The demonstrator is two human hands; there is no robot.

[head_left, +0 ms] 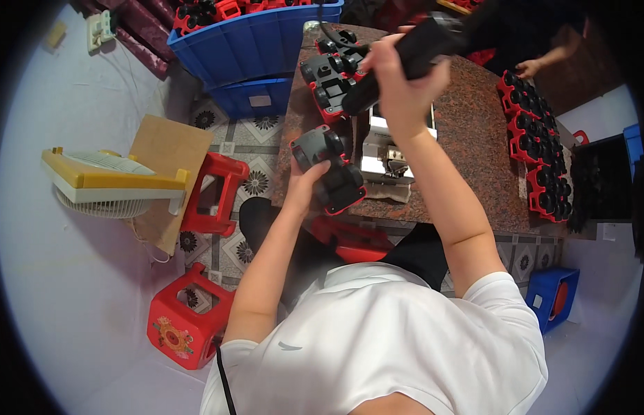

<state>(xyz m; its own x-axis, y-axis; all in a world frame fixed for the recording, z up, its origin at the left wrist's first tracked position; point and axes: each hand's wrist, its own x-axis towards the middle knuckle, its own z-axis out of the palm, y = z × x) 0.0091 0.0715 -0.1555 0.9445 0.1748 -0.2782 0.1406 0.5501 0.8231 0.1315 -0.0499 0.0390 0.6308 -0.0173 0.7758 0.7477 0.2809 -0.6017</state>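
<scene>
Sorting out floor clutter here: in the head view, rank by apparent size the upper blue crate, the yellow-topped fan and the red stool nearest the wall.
1. Upper blue crate
2. Yellow-topped fan, close behind; fisheye bending makes this unsure
3. Red stool, smallest

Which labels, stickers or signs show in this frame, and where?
Pale rectangular label: front of the lower blue crate, left of the table.
White square label: side of the small blue bin on the floor, lower right.
Round orange-yellow sticker: on the nearest red stool, lower left.
</scene>
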